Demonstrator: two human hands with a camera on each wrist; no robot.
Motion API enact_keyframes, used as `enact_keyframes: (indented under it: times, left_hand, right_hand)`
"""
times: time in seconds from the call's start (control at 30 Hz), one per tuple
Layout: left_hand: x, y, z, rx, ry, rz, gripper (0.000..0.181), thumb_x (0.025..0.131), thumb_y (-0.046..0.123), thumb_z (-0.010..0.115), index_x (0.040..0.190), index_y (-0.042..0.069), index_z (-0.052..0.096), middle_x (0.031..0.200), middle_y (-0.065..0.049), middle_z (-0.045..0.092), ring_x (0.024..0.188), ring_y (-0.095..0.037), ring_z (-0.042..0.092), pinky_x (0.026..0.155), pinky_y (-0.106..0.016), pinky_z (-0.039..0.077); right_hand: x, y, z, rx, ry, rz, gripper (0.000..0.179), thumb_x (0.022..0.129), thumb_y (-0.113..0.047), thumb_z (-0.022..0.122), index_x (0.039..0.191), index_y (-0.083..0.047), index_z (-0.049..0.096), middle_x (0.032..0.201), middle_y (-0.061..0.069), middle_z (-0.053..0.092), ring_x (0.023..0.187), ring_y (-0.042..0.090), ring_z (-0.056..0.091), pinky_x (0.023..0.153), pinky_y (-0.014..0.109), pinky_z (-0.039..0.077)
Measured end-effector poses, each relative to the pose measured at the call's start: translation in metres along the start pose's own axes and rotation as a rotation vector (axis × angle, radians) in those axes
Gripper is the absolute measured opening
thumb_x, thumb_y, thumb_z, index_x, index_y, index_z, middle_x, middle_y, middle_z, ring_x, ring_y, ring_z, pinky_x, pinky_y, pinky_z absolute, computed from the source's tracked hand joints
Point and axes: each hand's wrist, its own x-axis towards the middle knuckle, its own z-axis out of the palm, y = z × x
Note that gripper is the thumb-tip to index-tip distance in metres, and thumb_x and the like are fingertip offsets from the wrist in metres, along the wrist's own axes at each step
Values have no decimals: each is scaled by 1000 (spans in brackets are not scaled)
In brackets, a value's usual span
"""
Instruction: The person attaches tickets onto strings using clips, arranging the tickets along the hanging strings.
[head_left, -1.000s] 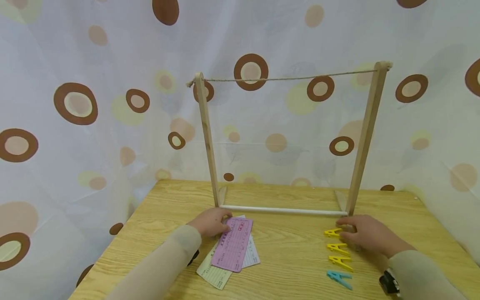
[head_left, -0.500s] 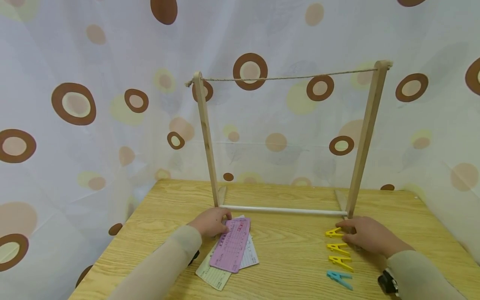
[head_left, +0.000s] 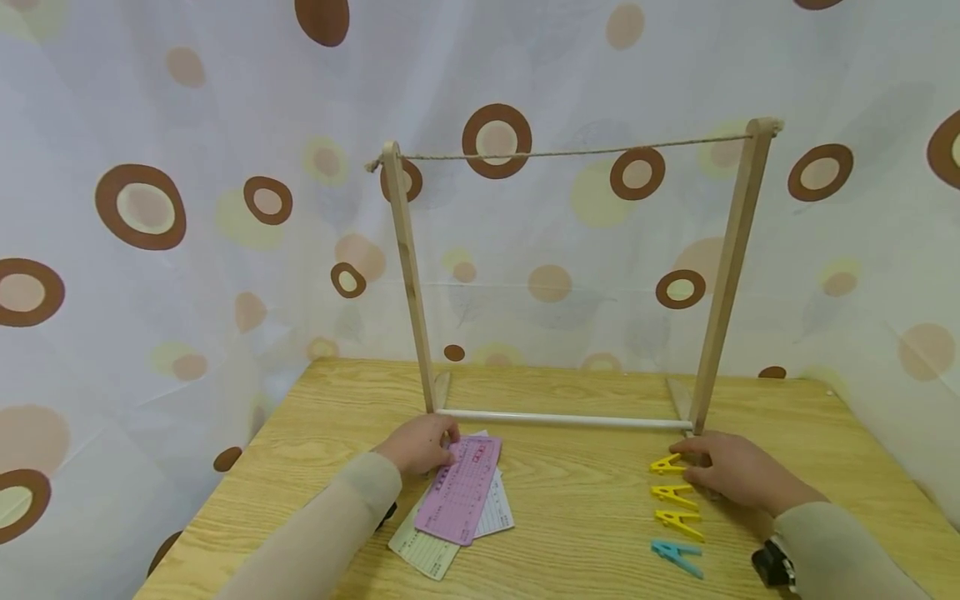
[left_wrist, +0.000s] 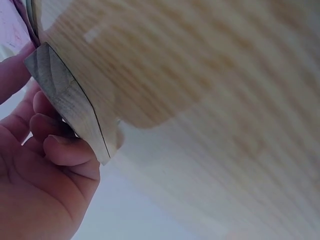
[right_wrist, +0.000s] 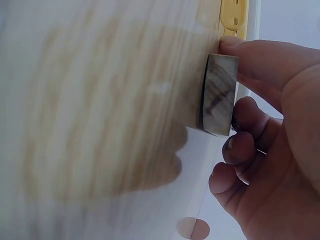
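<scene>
Pale wooden rope-strung frame [head_left: 730, 267] | upright toward back of wood-grain bench [head_left: 577, 500] | left grip [head_left: 420, 446], right grip [head_left: 738, 471]: each pinching a foot | if shifting, probably best slide both feet evenly.

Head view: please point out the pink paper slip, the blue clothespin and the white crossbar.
Pink paper slip [head_left: 460, 493], head view: middle of its printed face.
Blue clothespin [head_left: 674, 557], head view: middle of its body.
White crossbar [head_left: 564, 418], head view: middle of its length.

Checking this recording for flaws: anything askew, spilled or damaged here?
Mildly: the pink slip lies askew over the white slip and yellowish slip, edges unaligned. The wooden stand looks intact; I see no spill.
</scene>
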Motion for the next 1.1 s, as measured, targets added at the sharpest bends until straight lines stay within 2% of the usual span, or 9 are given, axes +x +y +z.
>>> enact_keyframes:
  times: [0.13, 0.33, 0.43, 0.57, 0.67, 0.9, 1.1]
  left_hand:
    - [-2, 0, 0, 8, 2, 11, 14, 91, 17, 76, 100, 17, 66, 79, 3, 59, 70, -15, 56, 66, -34, 48]
    - [-4, 4, -1, 47, 15, 15, 8, 92, 15, 74, 89, 16, 67, 82, 3, 59, 75, -14, 55, 70, -34, 48]
    - [-5, 5, -1, 61, 19, 11, 11, 93, 14, 73, 83, 17, 67, 83, 3, 58, 75, -14, 54, 69, -34, 48]
    - [-5, 4, -1, 78, 28, 31, 15, 93, 15, 71, 78, 17, 66, 79, 4, 57, 73, -14, 53, 68, -33, 46]
    - [-6, 3, -1, 43, 27, 38, 16, 95, 15, 69, 80, 16, 65, 76, 3, 58, 71, -13, 54, 65, -32, 46]
    - [-11, 5, -6, -64, 13, 37, 13, 101, 15, 60, 87, 16, 60, 78, 1, 58, 68, -15, 55, 59, -31, 47]
    - [-14, 14, -12, -190, 61, 65, 9, 101, 14, 62, 93, 15, 58, 83, -2, 58, 72, -16, 56, 59, -32, 48]
  right_hand:
    - [0, -1, -1, 4, 0, -9, 42, 94, -27, 73, 132, -9, 67, 110, 7, 66, 78, 16, 54, 70, 41, 47]
    - [0, 0, -2, 0, 4, -13, 42, 94, -27, 73, 131, -8, 67, 123, 17, 64, 94, 22, 61, 76, 45, 50]
    - [1, 1, -2, 3, 8, -8, 42, 94, -26, 73, 132, -8, 67, 120, 14, 65, 88, 19, 59, 74, 43, 49]
    - [0, 1, -1, 9, 2, -18, 42, 95, -26, 72, 132, -7, 67, 106, 4, 66, 76, 15, 52, 69, 40, 45]
    - [0, 0, -1, 21, -2, -15, 41, 95, -26, 71, 132, -8, 66, 92, -1, 62, 71, 16, 51, 66, 38, 44]
    - [-3, -1, 1, 19, 53, 5, 41, 96, -27, 69, 132, -7, 64, 80, -2, 54, 65, 17, 46, 61, 35, 40]
    - [-7, -6, 0, 129, 118, 27, 36, 98, -23, 65, 128, -5, 58, 75, 2, 50, 56, 17, 43, 50, 30, 38]
